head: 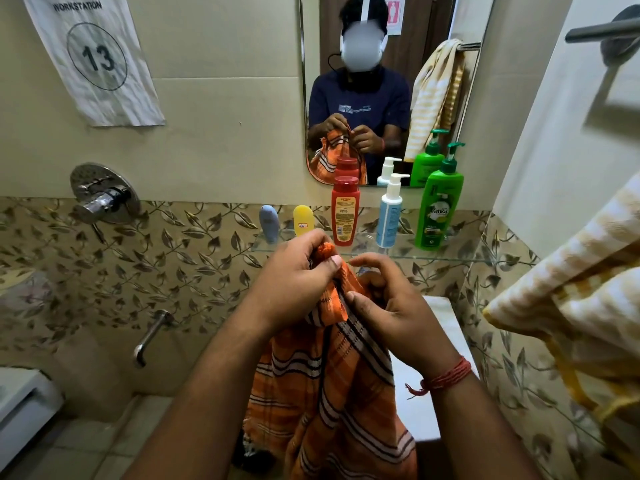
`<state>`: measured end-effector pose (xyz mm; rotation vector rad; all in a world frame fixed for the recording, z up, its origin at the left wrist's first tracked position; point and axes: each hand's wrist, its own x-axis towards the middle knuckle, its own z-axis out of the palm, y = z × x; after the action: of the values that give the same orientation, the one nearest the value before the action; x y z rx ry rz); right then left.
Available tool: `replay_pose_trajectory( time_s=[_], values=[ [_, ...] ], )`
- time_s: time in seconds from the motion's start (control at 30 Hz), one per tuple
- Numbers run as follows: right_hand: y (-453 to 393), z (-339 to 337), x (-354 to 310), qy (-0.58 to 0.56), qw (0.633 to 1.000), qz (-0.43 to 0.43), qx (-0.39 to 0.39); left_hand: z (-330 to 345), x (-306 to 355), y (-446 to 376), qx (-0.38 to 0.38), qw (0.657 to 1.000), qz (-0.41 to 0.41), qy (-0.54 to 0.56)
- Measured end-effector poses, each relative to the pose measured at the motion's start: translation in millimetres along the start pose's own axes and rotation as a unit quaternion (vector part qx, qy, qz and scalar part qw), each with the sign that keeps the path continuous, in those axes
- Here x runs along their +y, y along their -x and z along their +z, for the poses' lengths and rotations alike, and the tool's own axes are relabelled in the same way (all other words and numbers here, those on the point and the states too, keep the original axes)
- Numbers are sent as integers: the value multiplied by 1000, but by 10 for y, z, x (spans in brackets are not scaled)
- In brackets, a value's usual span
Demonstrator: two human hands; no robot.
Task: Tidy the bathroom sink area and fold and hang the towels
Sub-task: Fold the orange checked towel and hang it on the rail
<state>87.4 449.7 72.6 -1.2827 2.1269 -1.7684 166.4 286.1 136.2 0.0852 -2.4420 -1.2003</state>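
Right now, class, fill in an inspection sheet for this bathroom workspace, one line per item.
Surface: glass shelf under the mirror.
Job's things: orange striped towel hanging from both hands; yellow striped towel hanging at right.
Clutter: blue tube, yellow tube, red bottle, white pump bottle, green pump bottle standing on the shelf.
Grippers: left hand and right hand pinch the towel's top edge.
Cables: nothing seen.
Surroundings: wall tap, spout, paper sign.

Five bottles crowd the glass shelf [460, 259] at centre frame, the green pump bottle [437, 211] tallest. A yellow striped towel [571, 282] blocks the right edge. Left of centre, bare wall stays open around the tap [150, 336].
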Motion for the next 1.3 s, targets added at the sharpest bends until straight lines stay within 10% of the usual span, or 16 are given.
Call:
replay_pose_trajectory(
  time_s=[0.27, 0.97, 1.3],
  values=[
    [61, -17, 281, 73, 997, 32, 15, -111, -47, -20, 218, 976, -19, -2],
    [185, -327, 485, 151, 988, -1, 33, -441, -510, -158, 468, 869, -122, 104],
    [209, -256, 525, 166, 985, 11, 37, -387, -532, -150, 328, 933, -134, 62]
  ],
)
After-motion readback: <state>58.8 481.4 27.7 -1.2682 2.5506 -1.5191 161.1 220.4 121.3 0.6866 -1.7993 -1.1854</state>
